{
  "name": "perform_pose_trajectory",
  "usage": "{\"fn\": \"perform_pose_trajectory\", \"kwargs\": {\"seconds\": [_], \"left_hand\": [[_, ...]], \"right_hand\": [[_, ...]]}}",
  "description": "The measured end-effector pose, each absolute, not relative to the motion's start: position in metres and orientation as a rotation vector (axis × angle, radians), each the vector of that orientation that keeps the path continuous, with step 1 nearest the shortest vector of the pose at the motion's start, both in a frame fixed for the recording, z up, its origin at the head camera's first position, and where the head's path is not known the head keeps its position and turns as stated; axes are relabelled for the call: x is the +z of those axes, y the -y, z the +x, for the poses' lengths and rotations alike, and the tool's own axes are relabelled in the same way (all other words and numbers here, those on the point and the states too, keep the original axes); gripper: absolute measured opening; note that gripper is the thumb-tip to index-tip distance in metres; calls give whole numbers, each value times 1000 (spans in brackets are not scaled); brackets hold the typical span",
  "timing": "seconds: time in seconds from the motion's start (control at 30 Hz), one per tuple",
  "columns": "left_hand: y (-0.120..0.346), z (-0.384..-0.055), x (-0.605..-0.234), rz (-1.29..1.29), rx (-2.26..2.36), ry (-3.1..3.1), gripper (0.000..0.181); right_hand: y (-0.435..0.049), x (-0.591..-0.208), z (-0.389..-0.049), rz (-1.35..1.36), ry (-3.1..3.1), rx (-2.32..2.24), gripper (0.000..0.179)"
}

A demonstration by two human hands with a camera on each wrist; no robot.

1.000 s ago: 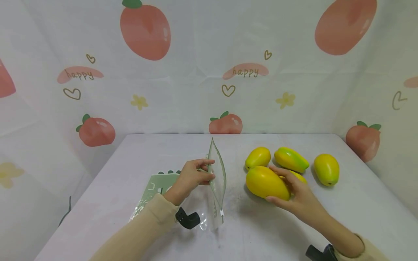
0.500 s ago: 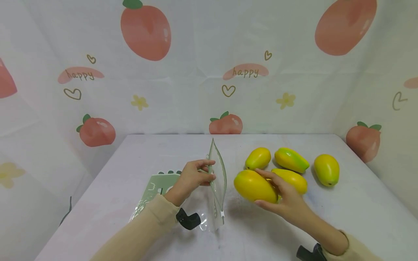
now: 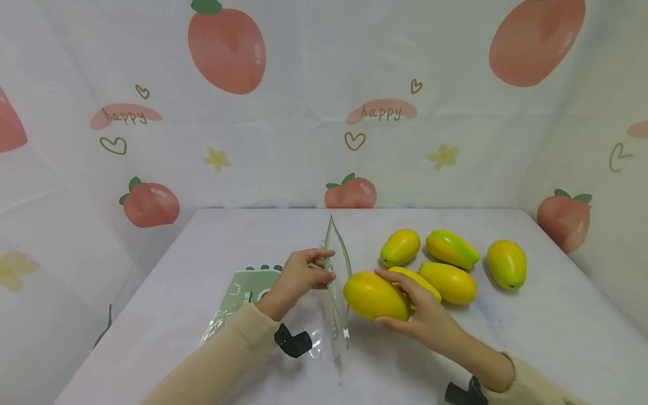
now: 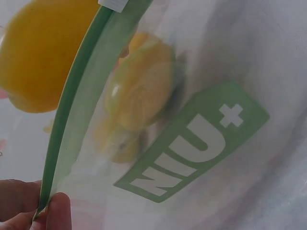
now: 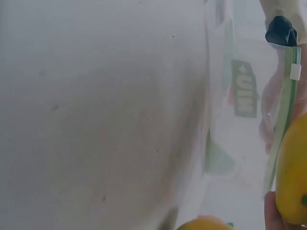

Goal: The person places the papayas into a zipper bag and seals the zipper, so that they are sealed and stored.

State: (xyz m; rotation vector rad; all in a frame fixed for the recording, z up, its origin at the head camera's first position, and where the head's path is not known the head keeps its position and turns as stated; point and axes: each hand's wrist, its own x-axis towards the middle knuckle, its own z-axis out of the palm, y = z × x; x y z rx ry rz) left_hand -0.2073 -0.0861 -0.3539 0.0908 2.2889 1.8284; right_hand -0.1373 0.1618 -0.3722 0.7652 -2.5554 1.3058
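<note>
My left hand [image 3: 298,278] pinches the green-edged rim of a clear zip bag [image 3: 329,334], which stands upright with its mouth parted toward the right. A white slider [image 5: 295,72] sits on the zip, and a green "NIU+" label [image 4: 192,143] marks the bag's side. With thumb and fingers around it, my right hand [image 3: 430,315] grips a yellow mango [image 3: 377,295] at the mouth of the bag. In the head view the mango overlaps the bag's right rim; whether they touch I cannot tell. Right behind that hand lies another mango [image 3: 417,281], partly hidden.
Several more mangoes lie at the right: one at the back [image 3: 400,247], a greenish one [image 3: 452,248], one nearer [image 3: 448,283] and one far right [image 3: 507,264]. A flat green printed package [image 3: 235,292] lies left, partly behind the left arm. A patterned cloth [image 3: 283,140] hangs behind the table.
My right hand has carried the mango leftward, from the other fruit to the bag's mouth, uncovering mangoes behind it. The left hand and the bag have stayed almost still.
</note>
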Motion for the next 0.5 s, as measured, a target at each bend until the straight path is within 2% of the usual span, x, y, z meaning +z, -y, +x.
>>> {"fn": "perform_pose_trajectory", "kwargs": {"seconds": [0.5], "left_hand": [[86,-206,-356,131,1810,-2319,44]], "right_hand": [[-148,-364,-141,735,2593,1242,74]]}}
